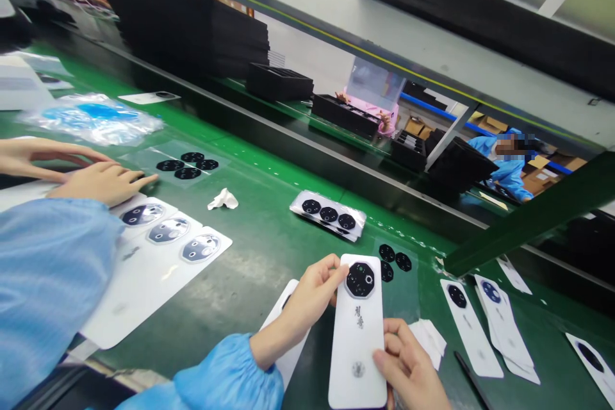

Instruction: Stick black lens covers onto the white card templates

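Between my two hands is a white phone back panel (pixel 354 339) with a black octagonal camera patch, dark characters and a round grey mark. My left hand (pixel 317 291) grips its upper left edge, thumb beside the camera patch. Fingers of my right hand (pixel 408 362) are closed on its lower right edge. Under my left wrist lies another white panel (pixel 293 359), partly covered by my arm. Behind the held panel, a clear sheet (pixel 401 291) carries several black discs (pixel 402 261). A crumpled white paper (pixel 428 341) lies beside my right hand.
At left, a co-worker's hands (pixel 96 182) rest over white panels (pixel 158 275). A stack of disc sheets (pixel 329 214) lies ahead. More white panels (pixel 473 333) and a black pen (pixel 471 379) are at right. A green post (pixel 533 214) slants up beyond them.
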Demonstrator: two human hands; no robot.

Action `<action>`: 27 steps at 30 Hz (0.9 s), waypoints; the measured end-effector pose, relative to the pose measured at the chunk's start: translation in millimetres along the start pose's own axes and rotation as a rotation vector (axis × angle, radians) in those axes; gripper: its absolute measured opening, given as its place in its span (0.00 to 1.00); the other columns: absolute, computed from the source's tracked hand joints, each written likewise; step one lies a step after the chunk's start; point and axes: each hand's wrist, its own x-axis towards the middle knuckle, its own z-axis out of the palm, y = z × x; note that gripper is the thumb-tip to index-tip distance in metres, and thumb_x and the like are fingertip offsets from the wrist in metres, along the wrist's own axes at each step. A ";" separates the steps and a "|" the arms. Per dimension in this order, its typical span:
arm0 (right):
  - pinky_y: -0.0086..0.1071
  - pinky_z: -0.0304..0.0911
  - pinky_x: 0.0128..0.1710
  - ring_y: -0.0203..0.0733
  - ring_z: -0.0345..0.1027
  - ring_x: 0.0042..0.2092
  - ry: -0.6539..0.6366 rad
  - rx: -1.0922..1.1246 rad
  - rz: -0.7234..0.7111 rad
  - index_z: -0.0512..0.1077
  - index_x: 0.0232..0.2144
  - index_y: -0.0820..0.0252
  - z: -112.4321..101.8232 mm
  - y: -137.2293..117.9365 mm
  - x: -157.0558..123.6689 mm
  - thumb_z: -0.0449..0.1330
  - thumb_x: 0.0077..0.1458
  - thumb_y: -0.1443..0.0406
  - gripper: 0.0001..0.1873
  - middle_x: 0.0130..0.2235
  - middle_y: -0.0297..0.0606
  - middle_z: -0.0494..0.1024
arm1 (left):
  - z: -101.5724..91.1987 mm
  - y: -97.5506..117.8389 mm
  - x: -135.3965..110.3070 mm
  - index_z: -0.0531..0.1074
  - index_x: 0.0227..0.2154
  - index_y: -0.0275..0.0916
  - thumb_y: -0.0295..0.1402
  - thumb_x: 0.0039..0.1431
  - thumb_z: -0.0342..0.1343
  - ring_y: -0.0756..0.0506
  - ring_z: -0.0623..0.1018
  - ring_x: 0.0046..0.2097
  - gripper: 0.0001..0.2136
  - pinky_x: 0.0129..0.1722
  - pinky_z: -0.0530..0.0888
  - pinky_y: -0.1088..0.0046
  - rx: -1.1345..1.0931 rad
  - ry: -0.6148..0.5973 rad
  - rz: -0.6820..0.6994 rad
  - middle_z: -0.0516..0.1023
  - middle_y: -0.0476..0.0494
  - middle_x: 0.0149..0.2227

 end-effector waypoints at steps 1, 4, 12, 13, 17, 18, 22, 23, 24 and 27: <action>0.19 0.49 0.12 0.28 0.60 0.18 0.023 0.001 -0.015 0.68 0.37 0.58 -4.3 -5.4 2.3 0.64 0.44 0.48 0.24 0.26 0.33 0.74 | -3.5 4.6 -0.1 0.63 0.25 0.40 0.48 0.54 0.53 0.49 0.72 0.27 0.16 0.26 0.68 0.76 0.029 -0.028 0.010 0.69 0.52 0.23; 0.20 0.49 0.13 0.30 0.62 0.19 0.170 -0.014 -0.053 0.69 0.40 0.59 -26.0 -30.5 22.7 0.65 0.45 0.51 0.24 0.26 0.34 0.74 | -23.4 21.7 -3.5 0.69 0.35 0.42 0.41 0.54 0.55 0.45 0.75 0.37 0.10 0.37 0.70 0.72 0.312 -0.127 0.102 0.75 0.47 0.32; 0.25 0.63 0.22 0.30 0.65 0.24 0.418 -0.071 -0.024 0.68 0.42 0.64 -80.1 -76.3 155.8 0.56 0.59 0.61 0.12 0.31 0.32 0.72 | -74.6 37.3 -29.0 0.67 0.48 0.41 0.25 0.37 0.63 0.35 0.64 0.54 0.30 0.53 0.61 0.59 1.176 -0.323 0.077 0.69 0.40 0.50; 0.29 0.67 0.27 0.33 0.69 0.30 0.428 -0.086 0.003 0.68 0.43 0.63 -81.3 -75.9 172.1 0.56 0.60 0.61 0.12 0.36 0.35 0.73 | -74.9 35.8 -31.1 0.65 0.51 0.40 0.25 0.36 0.63 0.35 0.63 0.54 0.33 0.53 0.60 0.58 1.216 -0.343 0.027 0.67 0.39 0.52; 0.40 0.69 0.40 0.42 0.70 0.43 0.426 -0.155 0.073 0.66 0.48 0.61 -79.4 -72.3 220.6 0.56 0.60 0.62 0.16 0.47 0.41 0.71 | -71.1 27.0 -30.2 0.61 0.54 0.39 0.24 0.34 0.64 0.34 0.63 0.54 0.38 0.54 0.59 0.56 1.317 -0.348 -0.010 0.65 0.37 0.52; 0.41 0.68 0.41 0.42 0.70 0.44 0.422 -0.176 0.079 0.66 0.49 0.61 -78.8 -71.8 228.7 0.56 0.60 0.61 0.16 0.48 0.41 0.71 | -70.4 24.4 -28.1 0.62 0.53 0.38 0.24 0.32 0.65 0.34 0.63 0.53 0.38 0.53 0.60 0.56 1.342 -0.341 -0.002 0.65 0.36 0.51; 0.41 0.68 0.42 0.43 0.69 0.44 0.392 -0.306 0.078 0.66 0.49 0.61 -81.3 -70.6 245.2 0.56 0.60 0.61 0.16 0.49 0.41 0.71 | -70.6 16.4 -20.7 0.67 0.40 0.37 0.27 0.27 0.68 0.35 0.65 0.47 0.30 0.46 0.65 0.60 1.396 -0.304 0.054 0.66 0.39 0.44; 0.41 0.68 0.41 0.43 0.70 0.44 0.384 -0.353 0.074 0.66 0.49 0.61 -83.7 -70.2 244.9 0.56 0.60 0.61 0.16 0.49 0.41 0.71 | -70.9 15.9 -20.6 0.67 0.37 0.37 0.28 0.27 0.68 0.36 0.65 0.45 0.27 0.44 0.66 0.62 1.391 -0.290 0.073 0.66 0.40 0.42; 0.42 0.68 0.41 0.43 0.70 0.44 0.377 -0.406 0.067 0.66 0.50 0.61 -86.6 -69.6 242.5 0.56 0.60 0.61 0.17 0.49 0.41 0.71 | -71.2 16.5 -21.3 0.66 0.34 0.37 0.27 0.28 0.67 0.38 0.65 0.43 0.25 0.42 0.66 0.63 1.377 -0.277 0.088 0.66 0.42 0.41; 0.42 0.68 0.42 0.43 0.69 0.45 0.345 -0.601 0.013 0.65 0.50 0.60 -96.0 -66.0 223.2 0.56 0.60 0.62 0.17 0.50 0.42 0.70 | -70.8 25.1 -26.9 0.64 0.33 0.38 0.25 0.30 0.65 0.39 0.65 0.43 0.23 0.41 0.65 0.66 1.270 -0.272 0.084 0.64 0.44 0.40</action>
